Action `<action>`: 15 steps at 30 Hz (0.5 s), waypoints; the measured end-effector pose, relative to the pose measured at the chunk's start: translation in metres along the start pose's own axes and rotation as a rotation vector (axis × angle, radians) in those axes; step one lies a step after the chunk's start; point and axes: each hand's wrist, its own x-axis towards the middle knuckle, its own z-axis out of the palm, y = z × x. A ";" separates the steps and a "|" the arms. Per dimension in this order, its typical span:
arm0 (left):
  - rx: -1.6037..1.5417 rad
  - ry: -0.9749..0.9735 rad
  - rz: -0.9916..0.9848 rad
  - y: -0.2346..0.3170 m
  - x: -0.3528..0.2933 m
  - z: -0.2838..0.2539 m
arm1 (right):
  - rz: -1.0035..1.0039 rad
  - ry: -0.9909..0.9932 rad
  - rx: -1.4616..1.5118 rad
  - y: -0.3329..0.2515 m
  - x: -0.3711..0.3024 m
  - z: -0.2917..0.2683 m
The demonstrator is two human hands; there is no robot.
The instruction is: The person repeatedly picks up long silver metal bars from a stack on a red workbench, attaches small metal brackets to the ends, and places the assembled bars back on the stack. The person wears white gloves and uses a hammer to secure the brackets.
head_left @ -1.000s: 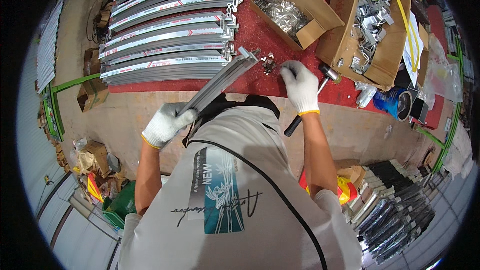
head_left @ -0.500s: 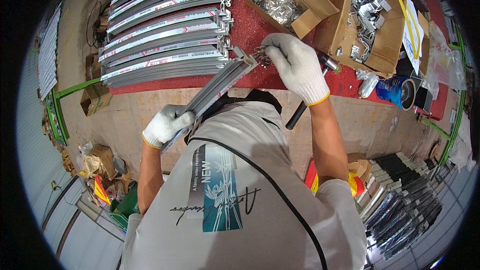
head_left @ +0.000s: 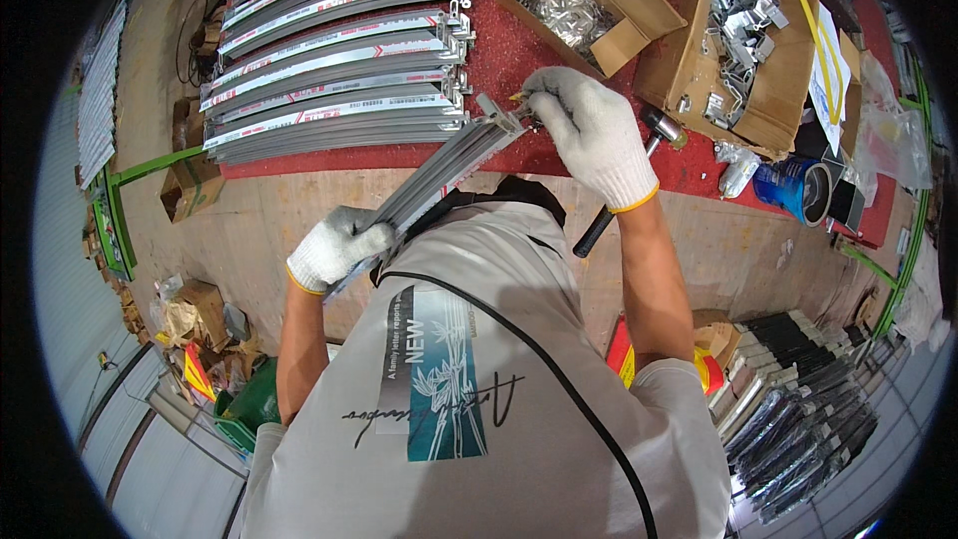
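My left hand [head_left: 337,250], in a white knit glove, is wrapped round the lower end of a grey aluminium profile [head_left: 439,180]. The profile slants up and to the right across the front of my shirt, its far end at the edge of the table. At that end my right hand [head_left: 591,132], gloved too, is closed in a pinch over small metal pieces [head_left: 527,114]. Their exact shape is partly hidden by the fingers. Just right of this hand lies a hammer [head_left: 654,140], its black handle sticking out over the table's front edge.
Rows of labelled aluminium profiles [head_left: 339,85] lie on the red tabletop [head_left: 499,60] at the left. A cardboard box of small shiny metal parts [head_left: 564,12] and another of metal brackets [head_left: 743,0] stand at the back right. A blue can [head_left: 793,190] lies near the right front edge.
The profile's far end and my right fingertips have shifted slightly against each other; fewer loose metal pieces show at the fingertips. My left hand keeps its grip. The whole view has moved a little.
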 end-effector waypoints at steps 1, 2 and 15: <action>-0.015 0.009 0.000 0.000 0.000 0.001 | 0.020 0.007 0.021 0.000 0.000 0.001; -0.014 0.008 0.001 -0.001 0.000 0.001 | 0.029 0.019 0.041 0.001 -0.001 0.003; 0.030 -0.002 0.089 0.000 0.005 0.006 | 0.261 0.110 0.191 0.003 -0.011 0.026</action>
